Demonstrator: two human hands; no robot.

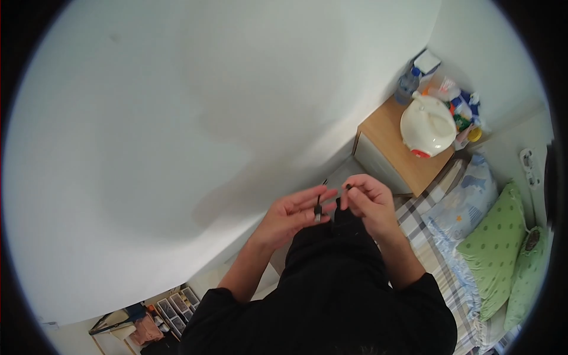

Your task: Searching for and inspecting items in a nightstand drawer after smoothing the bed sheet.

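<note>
Both hands are raised in front of my black clothing, near the white wall. My left hand point(290, 217) holds a black cable's USB plug point(317, 213) between thumb and fingers, its metal end pointing toward me; the other fingers are spread. A short length of black cable runs up from the plug behind the fingers. Just to the right, my right hand point(368, 202) pinches a small dark piece point(349, 187) between thumb and index finger; whether it is the cable's other end cannot be told. The hands do not touch.
A wooden bedside cabinet point(381, 137) at the upper right bears a cream lidded appliance point(428, 126), a water bottle point(407, 86) and packets. Right of me is a bed with a plaid sheet point(419, 239) and a green pillow point(495, 248). Clear-fronted boxes point(171, 313) stand lower left.
</note>
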